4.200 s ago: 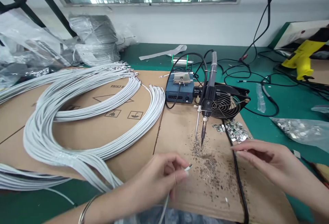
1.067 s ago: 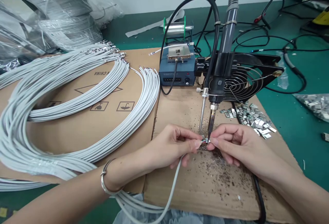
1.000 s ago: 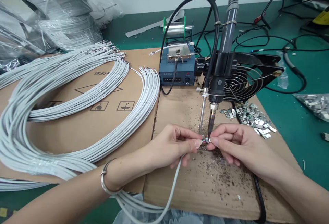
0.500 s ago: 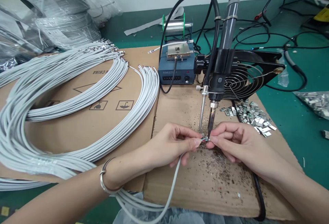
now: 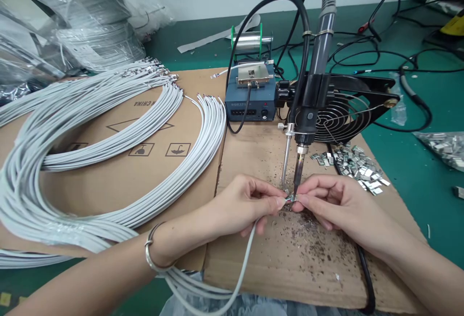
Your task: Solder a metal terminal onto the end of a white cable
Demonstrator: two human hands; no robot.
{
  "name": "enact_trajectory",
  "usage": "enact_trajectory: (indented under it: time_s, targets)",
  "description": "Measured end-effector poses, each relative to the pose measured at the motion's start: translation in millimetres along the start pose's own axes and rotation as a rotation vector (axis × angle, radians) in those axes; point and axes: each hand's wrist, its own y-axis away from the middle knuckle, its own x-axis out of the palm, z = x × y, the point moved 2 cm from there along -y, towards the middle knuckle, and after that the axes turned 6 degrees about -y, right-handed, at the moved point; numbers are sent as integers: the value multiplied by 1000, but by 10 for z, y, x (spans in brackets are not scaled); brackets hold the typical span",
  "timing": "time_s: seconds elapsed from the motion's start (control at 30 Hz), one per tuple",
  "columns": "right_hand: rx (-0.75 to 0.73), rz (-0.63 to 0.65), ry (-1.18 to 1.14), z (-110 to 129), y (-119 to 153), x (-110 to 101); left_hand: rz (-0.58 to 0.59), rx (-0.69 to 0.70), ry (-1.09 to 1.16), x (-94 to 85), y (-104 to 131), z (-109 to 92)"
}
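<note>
My left hand (image 5: pixel 255 205) pinches the end of a grey cable (image 5: pixel 245 261), its thin coloured wires poking out past the fingertips. Between thumb and forefinger, my right hand (image 5: pixel 326 200) grips a small metal connector (image 5: pixel 294 199), mostly covered by the fingers. Wires and connector meet right under the tip of a soldering iron (image 5: pixel 298 171), which is clamped upright in a stand. Beside the iron, a thin metal feed tube (image 5: pixel 286 159) points down to the same spot. A pile of loose metal connectors (image 5: pixel 362 166) lies beyond my right hand.
Bundled grey cables (image 5: pixel 174 180) curve over the cardboard (image 5: pixel 253 267) at left. Behind stand a blue soldering station (image 5: pixel 250 106), a solder spool (image 5: pixel 248 41) and a black fan (image 5: pixel 333 118). A bag of connectors (image 5: pixel 444 147) lies at right; dark debris dots the cardboard.
Both hands hold nearly the same position at the iron tip. The whole view has shifted slightly; no grip has visibly changed.
</note>
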Motion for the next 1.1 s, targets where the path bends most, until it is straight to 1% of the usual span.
enact_trajectory:
  time_s: [0.27, 0.47, 0.67, 0.87, 1.1]
  targets:
    - [3, -2, 44, 5, 7, -6, -13, -18, 52, 18, 20, -53]
    - [-2, 8, 107, 19, 33, -33, 12, -5, 58, 20, 26, -52]
    - [14, 21, 76, 18, 17, -40, 22, 8, 87, 24, 18, -40]
    - [-21, 7, 141, 38, 14, -12, -11, -28, 69, 13, 2, -31]
    - [-25, 14, 143, 40, 20, -12, 3, -50, 67, 17, -4, -17]
